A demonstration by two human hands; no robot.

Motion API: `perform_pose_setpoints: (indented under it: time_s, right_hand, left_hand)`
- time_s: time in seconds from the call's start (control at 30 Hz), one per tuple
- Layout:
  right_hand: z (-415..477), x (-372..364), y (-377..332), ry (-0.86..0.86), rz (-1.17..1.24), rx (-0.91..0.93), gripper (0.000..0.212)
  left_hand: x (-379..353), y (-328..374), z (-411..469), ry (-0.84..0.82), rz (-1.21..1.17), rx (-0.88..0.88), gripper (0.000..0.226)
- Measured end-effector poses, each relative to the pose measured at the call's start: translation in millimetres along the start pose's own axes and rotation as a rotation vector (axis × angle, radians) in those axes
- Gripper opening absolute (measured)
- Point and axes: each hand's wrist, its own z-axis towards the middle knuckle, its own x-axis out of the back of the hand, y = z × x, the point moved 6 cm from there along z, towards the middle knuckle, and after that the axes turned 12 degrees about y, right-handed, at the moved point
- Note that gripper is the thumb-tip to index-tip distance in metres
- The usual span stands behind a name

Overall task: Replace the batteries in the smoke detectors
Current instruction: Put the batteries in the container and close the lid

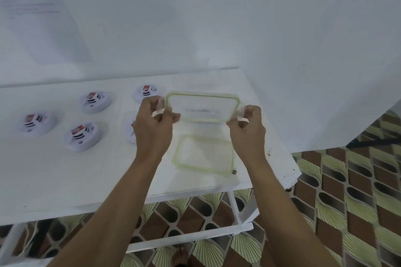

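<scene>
Far-left detector [35, 122]: on white table [65, 169], back side up, red-topped battery showing in bay w/ black stripes.
Next two detectors: one nearer the wall [94, 102], one nearer the front edge [82, 136]; same state, battery visible, apart from each other.
Detector by left hand [131, 131]: partly hidden behind the wrist; bay contents not clear.
Rear detector [145, 93]: just beyond left-hand knuckles, red label showing.
Left hand [153, 123]: thumb + fingers pinched on the left end flap of the lid, rest curled.
Lid [202, 107]: clear plastic, green seal rim, held in the air level-ish between both hands, above the container.
Container [205, 154]: clear box, green rim, on table near right front corner; looks empty, though blur makes this unsure.
Right hand [246, 125]: pinched on the right end flap, fingers curled under.
Handling, lid: prob. light, thin, a bit flexy; flaps hinge, so grip at rim corners steadier than at flaps; smooth plastic, may slip.
Handling, detectors: light, rigid plastic shells; best held by the round edge, thumb levering the battery at its exposed end; clips likely fragile, easy does it.
Floor [347, 201]: patterned tile right of + under table.
</scene>
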Motion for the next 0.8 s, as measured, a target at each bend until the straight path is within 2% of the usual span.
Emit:
perform_pose_setpoints:
  time_s: [0.07,0.13,0.2,0.27,0.33,0.4,0.5,0.63,0.7,0.8]
  right_hand:
    - [7.6,-5.4,1.7,-0.03,0.177,-0.113,0.014]
    - [16.7,-12.3,2.6,-0.051,0.417,-0.248,0.026]
    - [28.1,-19.5,2.2,-0.059,0.508,-0.294,0.032]
    - [39.0,-28.3,3.8,-0.059,0.456,-0.275,0.021]
    - [45.2,-37.2,2.6,-0.056,0.308,-0.233,0.012]
    - [50.4,-47.4,5.5,-0.056,0.145,-0.157,0.022]
    - [52.1,-55.9,7.4,-0.037,0.025,-0.084,0.032]
    - [61.5,-55.8,19.0,-0.058,-0.102,-0.049,0.042]
    - [105.0,-77.2,29.0,-0.047,-0.173,-0.106,0.047]
    - [105.0,-78.4,31.6,-0.125,-0.213,-0.122,0.051]
  left_hand:
    - [-4.6,-10.9,12.0,0.004,-0.254,0.194,0.016]
    - [-10.7,-20.0,22.5,0.012,-0.473,0.424,0.027]
    - [-17.2,-30.7,32.5,0.043,-0.538,0.548,0.025]
    - [-25.6,-39.4,42.7,0.081,-0.506,0.512,0.016]
    - [-34.6,-46.1,52.1,0.085,-0.297,0.349,0.009]
    - [-47.2,-53.3,56.7,0.051,-0.089,0.229,0.022]
    - [-58.5,-56.9,58.6,0.01,0.039,0.15,0.037]
    - [-70.6,-71.0,59.6,-0.092,0.158,0.09,0.047]
    - [-110.9,-91.3,93.9,-0.166,0.185,0.145,0.049]
    - [-107.8,-92.7,92.6,-0.165,0.179,0.168,0.047]
